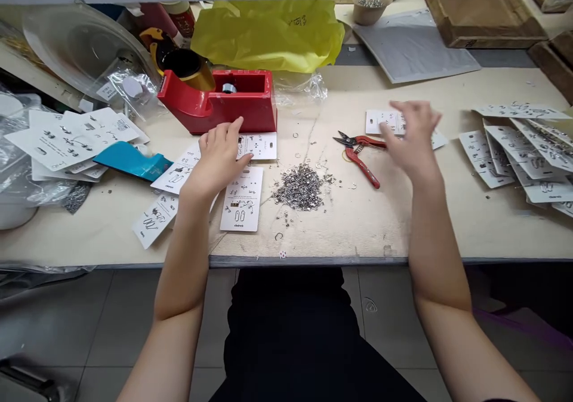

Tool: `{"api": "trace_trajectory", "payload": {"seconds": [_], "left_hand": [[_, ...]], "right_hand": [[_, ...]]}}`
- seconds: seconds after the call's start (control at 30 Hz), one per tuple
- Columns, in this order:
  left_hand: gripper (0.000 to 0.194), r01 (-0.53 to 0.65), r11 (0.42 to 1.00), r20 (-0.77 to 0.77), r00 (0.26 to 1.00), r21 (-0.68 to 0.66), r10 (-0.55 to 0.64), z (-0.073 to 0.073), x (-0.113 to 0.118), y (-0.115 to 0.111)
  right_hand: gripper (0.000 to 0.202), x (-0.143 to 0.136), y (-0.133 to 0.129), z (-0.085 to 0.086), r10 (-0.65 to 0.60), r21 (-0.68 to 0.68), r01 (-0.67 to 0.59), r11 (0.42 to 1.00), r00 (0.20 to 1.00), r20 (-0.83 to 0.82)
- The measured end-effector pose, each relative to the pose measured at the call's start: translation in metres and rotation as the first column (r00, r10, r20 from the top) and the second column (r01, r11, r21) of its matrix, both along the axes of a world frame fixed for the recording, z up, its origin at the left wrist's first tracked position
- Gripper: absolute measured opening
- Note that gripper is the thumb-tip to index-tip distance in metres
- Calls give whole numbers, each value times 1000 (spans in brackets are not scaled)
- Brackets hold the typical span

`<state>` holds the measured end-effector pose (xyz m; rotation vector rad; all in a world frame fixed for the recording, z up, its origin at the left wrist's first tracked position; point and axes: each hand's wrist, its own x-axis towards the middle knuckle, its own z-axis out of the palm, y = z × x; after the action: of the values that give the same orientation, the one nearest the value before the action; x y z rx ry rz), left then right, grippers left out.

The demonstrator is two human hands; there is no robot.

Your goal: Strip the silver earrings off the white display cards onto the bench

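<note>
My left hand (220, 158) rests over white earring cards (242, 199) in front of the red tape dispenser, fingers spread a little. Raised above another white card (378, 121), my right hand (412, 136) has its fingers apart and nothing in it; it is slightly blurred. Red-handled pliers (358, 151) lie just left of the right hand, jaws pointing left. Between the two hands is a heap of small silver metal pieces (301, 188), with a few rings scattered round it.
The red tape dispenser (242, 106) stands behind my left hand. Piled cards (74, 139) and a teal holder (132, 160) lie left, more cards (532, 151) right. A yellow bag (268, 34), a grey sheet (418, 46) and a wooden tray (483, 8) are at the back.
</note>
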<state>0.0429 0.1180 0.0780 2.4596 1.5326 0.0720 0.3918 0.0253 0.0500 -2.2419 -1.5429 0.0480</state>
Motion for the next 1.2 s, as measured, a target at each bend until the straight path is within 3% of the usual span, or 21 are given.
{"api": "trace_trajectory", "payload": {"seconds": [0.07, 0.17, 0.27, 0.4, 0.5, 0.6, 0.63, 0.67, 0.73, 0.8, 0.87, 0.93, 0.97, 1.03, 1.1, 1.17, 1.2], "left_hand": [[68, 34, 999, 30, 999, 39, -35, -2, 2, -1], [65, 53, 995, 61, 996, 80, -58, -2, 3, -2], [62, 48, 994, 92, 994, 97, -57, -2, 4, -2], [59, 42, 992, 118, 991, 119, -56, -5, 7, 0], [56, 45, 989, 151, 986, 139, -66, -8, 10, 0], [51, 62, 989, 230, 969, 132, -92, -11, 15, -2], [49, 75, 992, 286, 953, 105, -102, -11, 17, -4], [49, 102, 993, 364, 924, 57, -116, -11, 19, -6], [55, 232, 970, 584, 798, -73, -147, -10, 24, -12], [70, 430, 886, 814, 569, -174, -117, -9, 27, -19], [76, 582, 783, 931, 365, -221, -8, -8, 30, -28], [74, 643, 723, 958, 269, -253, 97, -7, 32, -35], [74, 657, 705, 960, 250, -265, 128, -8, 32, -38], [78, 680, 687, 966, 201, -256, 162, -9, 32, -40], [83, 705, 668, 971, 150, -236, 184, -11, 31, -39], [85, 712, 666, 973, 125, -225, 194, -11, 30, -36], [85, 705, 673, 974, 120, -221, 194, -11, 30, -35]], "right_hand": [[55, 22, -3, 6, -104, -10, 104, 995, 994, -14], [70, 46, -4, 8, -96, -146, 81, 986, 990, -103], [65, 52, 2, 5, -80, -197, 47, 979, 983, -164], [48, 51, 20, 3, -114, -82, 100, 992, 973, -199], [30, 45, 30, 11, -108, 59, 130, 990, 954, -279], [25, 17, 33, 24, -2, 220, 100, 970, 913, -407], [24, 2, 32, 29, 83, 279, 63, 958, 872, -483], [20, -15, 29, 32, 272, 365, 9, 931, 652, -708], [28, -53, 19, 36, 372, 351, -132, 927, 451, -811], [30, -88, 9, 37, 381, 316, -241, 918, 303, -874], [30, -115, -1, 35, 294, 267, -325, 907, 35, -955], [31, -130, -7, 32, 211, 242, -370, 897, -121, -970], [31, -134, -9, 32, 187, 233, -381, 895, -155, -970], [33, -134, -11, 33, 168, 216, -403, 890, -151, -974], [33, -126, -12, 35, 224, 221, -427, 877, -45, -974], [35, -111, -13, 34, 361, 232, -451, 862, 224, -905], [37, -102, -14, 31, 422, 212, -460, 862, 421, -803]]}}
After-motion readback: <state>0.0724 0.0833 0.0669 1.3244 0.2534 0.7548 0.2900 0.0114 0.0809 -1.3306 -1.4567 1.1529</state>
